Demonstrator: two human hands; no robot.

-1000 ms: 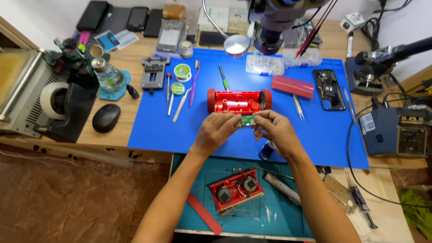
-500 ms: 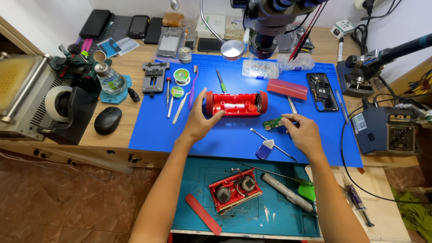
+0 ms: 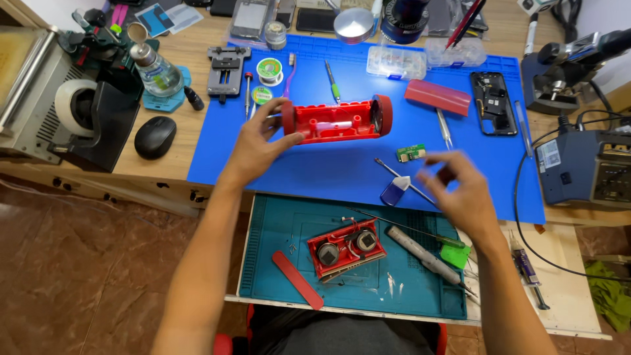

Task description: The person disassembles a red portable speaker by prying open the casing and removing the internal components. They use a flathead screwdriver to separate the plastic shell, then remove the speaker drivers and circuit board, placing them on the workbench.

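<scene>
A red cylindrical speaker housing lies on its side on the blue mat, its hollow side up. My left hand grips its left end between thumb and fingers. My right hand hovers over the mat's right part, blurred, fingers loosely curled and holding nothing I can see. A small green circuit board lies on the mat just above and left of that hand. A screwdriver with a blue handle lies close to the right hand's left side.
A teal mat in front holds a red speaker module, a red pry strip and a grey tool. A red panel, an opened phone, tweezers, solder reels, mouse and soldering station surround.
My right hand set the green circuit board down on the blue mat and drew back toward me. My left hand stayed on the red housing's left end.
</scene>
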